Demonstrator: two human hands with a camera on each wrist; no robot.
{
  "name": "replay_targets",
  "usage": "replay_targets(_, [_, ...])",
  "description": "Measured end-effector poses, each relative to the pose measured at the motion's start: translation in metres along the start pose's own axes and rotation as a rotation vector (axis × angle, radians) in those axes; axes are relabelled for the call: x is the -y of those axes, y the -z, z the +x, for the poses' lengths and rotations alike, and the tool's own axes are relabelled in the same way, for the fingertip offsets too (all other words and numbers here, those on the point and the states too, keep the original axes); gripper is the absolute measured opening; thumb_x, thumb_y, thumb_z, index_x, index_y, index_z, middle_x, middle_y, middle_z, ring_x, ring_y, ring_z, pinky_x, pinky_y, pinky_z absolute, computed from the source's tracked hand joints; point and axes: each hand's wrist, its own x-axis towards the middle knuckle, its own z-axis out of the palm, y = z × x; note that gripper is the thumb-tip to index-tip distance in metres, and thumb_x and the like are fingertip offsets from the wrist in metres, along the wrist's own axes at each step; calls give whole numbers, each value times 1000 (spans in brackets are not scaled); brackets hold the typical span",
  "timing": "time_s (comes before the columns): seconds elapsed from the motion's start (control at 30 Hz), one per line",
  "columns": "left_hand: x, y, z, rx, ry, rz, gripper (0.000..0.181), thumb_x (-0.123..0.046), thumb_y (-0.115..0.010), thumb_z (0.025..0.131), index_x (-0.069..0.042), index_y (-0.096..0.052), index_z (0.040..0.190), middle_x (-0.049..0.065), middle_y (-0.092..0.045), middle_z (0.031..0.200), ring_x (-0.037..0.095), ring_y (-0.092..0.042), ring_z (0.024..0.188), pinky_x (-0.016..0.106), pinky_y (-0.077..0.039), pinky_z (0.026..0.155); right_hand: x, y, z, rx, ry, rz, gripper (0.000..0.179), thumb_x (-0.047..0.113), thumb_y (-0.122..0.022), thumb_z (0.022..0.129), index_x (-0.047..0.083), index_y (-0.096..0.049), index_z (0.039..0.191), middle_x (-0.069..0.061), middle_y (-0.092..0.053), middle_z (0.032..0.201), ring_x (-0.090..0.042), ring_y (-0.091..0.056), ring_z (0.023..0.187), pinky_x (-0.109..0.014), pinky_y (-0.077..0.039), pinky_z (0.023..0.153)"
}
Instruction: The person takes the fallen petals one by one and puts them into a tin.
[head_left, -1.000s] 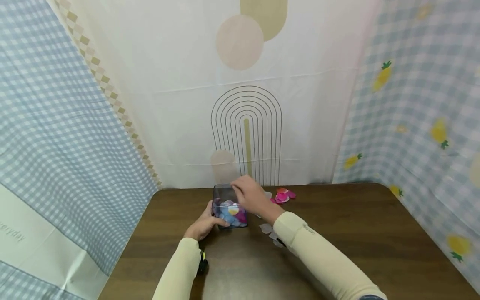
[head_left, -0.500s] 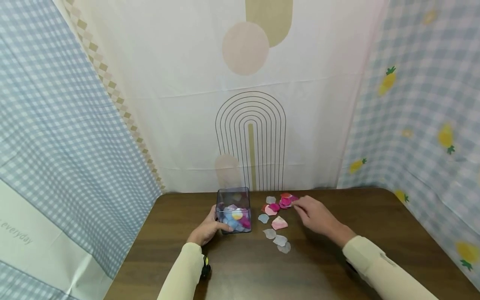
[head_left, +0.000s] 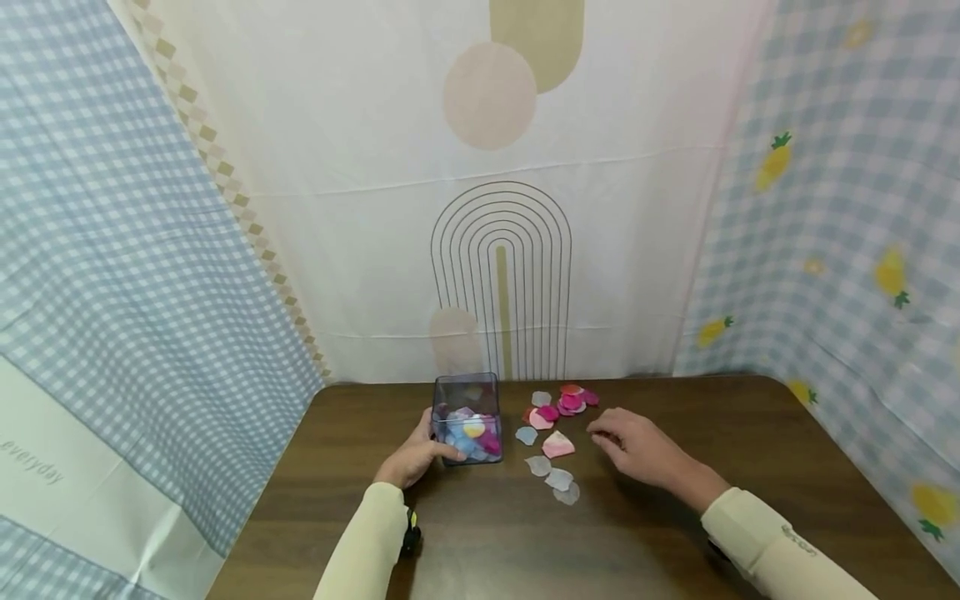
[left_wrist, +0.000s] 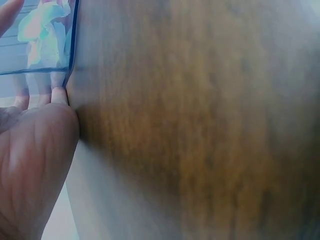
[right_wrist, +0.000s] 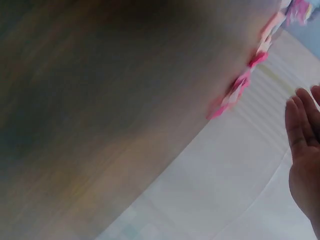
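A clear, dark-tinted plastic box (head_left: pixel 467 389) stands on the table, partly filled with blue, magenta, white and yellow petals (head_left: pixel 459 444). My left hand (head_left: pixel 416 457) grips its left side, thumb across the front. In the left wrist view fingertips show through the box wall (left_wrist: pixel 71 42). To the right of the loose petals, my right hand (head_left: pixel 639 446) hovers over the table with loosely bent fingers and nothing between them. The pale pink petal (head_left: pixel 558 445) lies nearest to it. The right wrist view shows that hand's fingers (right_wrist: pixel 294 122) relaxed, beside a row of pink petals (right_wrist: pixel 239 86).
Magenta and red petals (head_left: pixel 572 402) lie heaped near the table's back edge. A pale blue petal (head_left: pixel 527 435) and several whitish petals (head_left: pixel 538 466) are scattered right of the box. A patterned cloth (head_left: pixel 375 275) hangs behind the wooden table (head_left: pixel 495 542).
My right hand has gone from above the box to the magenta heap, then drawn back slightly toward me. The left hand keeps its grip on the box.
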Motion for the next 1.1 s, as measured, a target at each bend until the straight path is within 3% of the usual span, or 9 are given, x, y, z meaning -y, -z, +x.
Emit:
replay_targets(0.13, [-1, -1, 1, -9, 1, -19, 103, 5, -85, 76, -11, -25, 158, 20, -47, 152, 25, -56, 127, 25, -45, 104, 15, -3, 1, 203, -5, 54, 27, 21, -76, 98, 11, -76, 124, 1, -72, 114, -10, -66, 97, -35, -59, 85])
replay_targets(0.27, [1, -2, 1, -15, 0, -23, 103, 5, -85, 76, -12, -25, 159, 20, -48, 152, 25, -57, 126, 24, -46, 103, 28, -6, 3, 382, -34, 106, 39, 27, -80, 96, 13, -73, 131, 4, -66, 113, -8, -60, 93, -32, -56, 83])
replay_targets(0.47, [2, -1, 2, -6, -1, -27, 102, 4, -84, 77, -11, -25, 159, 20, -47, 152, 25, -57, 126, 25, -47, 102, 38, -17, 3, 518, -24, 117, 49, 29, -80, 96, 16, -68, 142, 3, -60, 126, -8, -62, 105, -35, -58, 93])
replay_targets(0.67, [1, 1, 3, -1, 2, -31, 102, 4, -84, 77, -12, -25, 158, 20, -47, 151, 25, -57, 126, 25, -47, 102, 41, -26, 8, 500, 47, 72, 36, 19, -79, 96, 13, -73, 132, 0, -62, 120, -8, -62, 101, -31, -58, 88])
replay_targets(0.87, [1, 0, 2, -9, 6, -37, 103, 4, -84, 77, -12, -25, 159, 20, -47, 152, 25, -57, 125, 24, -47, 102, 42, -36, 17, 413, 111, 26, 9, 7, -73, 99, 15, -74, 105, 1, -64, 103, -8, -66, 90, -30, -61, 81])
replay_targets(1.1, [1, 0, 0, -3, 10, -27, 100, 3, -84, 78, -13, -26, 158, 18, -48, 151, 24, -57, 126, 25, -46, 103, 37, -47, 26, 364, 103, -1, 15, 1, -73, 96, 14, -70, 92, 3, -61, 87, -3, -56, 75, -25, -56, 70])
